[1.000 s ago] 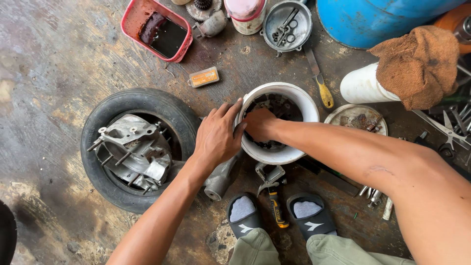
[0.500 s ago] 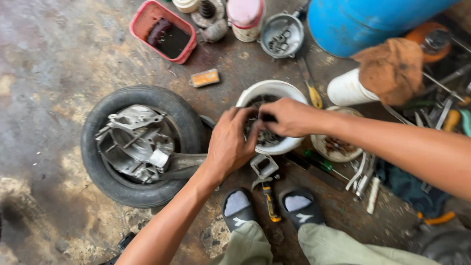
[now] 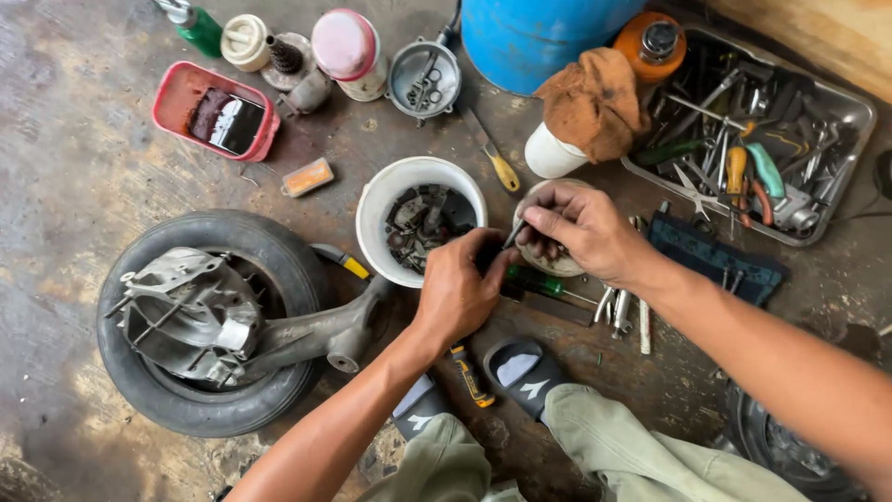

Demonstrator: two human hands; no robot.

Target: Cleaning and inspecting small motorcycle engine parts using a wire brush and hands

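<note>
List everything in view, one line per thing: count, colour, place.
tyre: 1, black, lower left on the floor
engine casing: 1, grey metal, lying in the tyre
white bucket: 1, white, centre, holding dark metal parts
red tray: 1, red, upper left
blue drum: 1, blue, top centre
brown rag: 1, brown, draped on a white container right of centre
tool tray: 1, grey metal, upper right, full of hand tools
yellow-handled screwdriver: 1, below the drum
sandals: 2, black, bottom centre
left hand: 1, at the bucket's lower rim
right hand: 1, pinching a thin dark tool right of the bucket
</note>
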